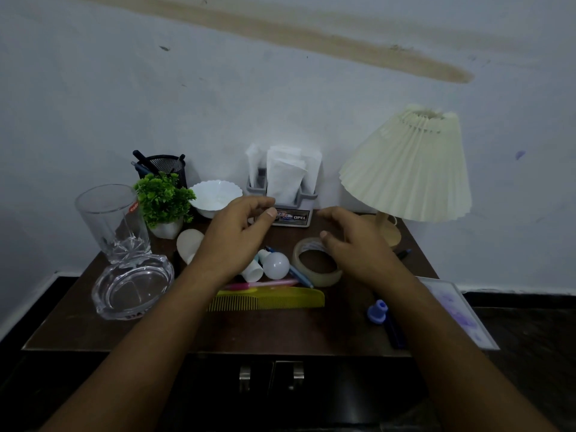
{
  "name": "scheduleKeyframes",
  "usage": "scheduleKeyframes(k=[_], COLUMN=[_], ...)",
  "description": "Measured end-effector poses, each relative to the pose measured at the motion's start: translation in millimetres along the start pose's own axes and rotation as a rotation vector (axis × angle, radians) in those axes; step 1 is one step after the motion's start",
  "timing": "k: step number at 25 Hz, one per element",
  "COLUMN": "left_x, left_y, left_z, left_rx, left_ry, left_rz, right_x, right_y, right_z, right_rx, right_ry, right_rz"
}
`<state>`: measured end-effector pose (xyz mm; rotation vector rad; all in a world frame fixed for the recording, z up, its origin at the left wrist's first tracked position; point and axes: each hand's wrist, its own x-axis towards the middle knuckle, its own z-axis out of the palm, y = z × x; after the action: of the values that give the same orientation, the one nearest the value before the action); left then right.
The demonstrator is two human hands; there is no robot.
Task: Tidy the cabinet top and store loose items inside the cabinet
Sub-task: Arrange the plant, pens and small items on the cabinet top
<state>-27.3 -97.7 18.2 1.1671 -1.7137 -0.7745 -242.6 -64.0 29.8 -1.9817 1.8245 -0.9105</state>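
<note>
1. Head view: the left hand and right hand hovered relaxed and empty over the cabinet top.
2. The comb, tape and bulb lay loose there, and the doors were closed. Storing seemingly hadn't begun.

cabinet: dark brown wooden cabinet, both front doors shut; two metal handles set side by side.
comb: yellow plastic comb, laid flat mid-top, teeth toward the front.
tape: clear tape roll, laid flat just behind the comb's right end.
bulb: small white bulb, laid on its side left of the tape.
marker: dark blue marker, laid near the right front corner.
</note>
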Motion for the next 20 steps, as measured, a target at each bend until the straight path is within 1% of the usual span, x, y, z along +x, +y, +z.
scheduleKeyframes(k=[6,9,12,17,20], left_x=[-19.5,-35.9,-50.8,-69.4,-78.4], left_y=[25.1,30.0,37.3,45.4,46.7], left_z=[-16.6,-14.9,-4.4,29.1,52.6], left_rx=[0.137,0.159,0.204,0.268,0.257], left_ry=[-0.029,-0.089,-0.168,-0.321,-0.4], left_rz=[0.013,0.028,0.089,0.125,0.088], right_x=[-26.3,-35.5,-54.8,-89.9,-100.6], right_y=[-10.6,-15.1,-11.5,14.9,35.6], right_z=[-20.1,-40.9,-62.2,-91.3,-102.9], right_rx=[-0.111,-0.165,-0.19,-0.232,-0.206], right_ry=[-0.084,-0.101,-0.118,-0.11,-0.013], right_rz=[-0.024,-0.028,-0.017,0.109,0.181])
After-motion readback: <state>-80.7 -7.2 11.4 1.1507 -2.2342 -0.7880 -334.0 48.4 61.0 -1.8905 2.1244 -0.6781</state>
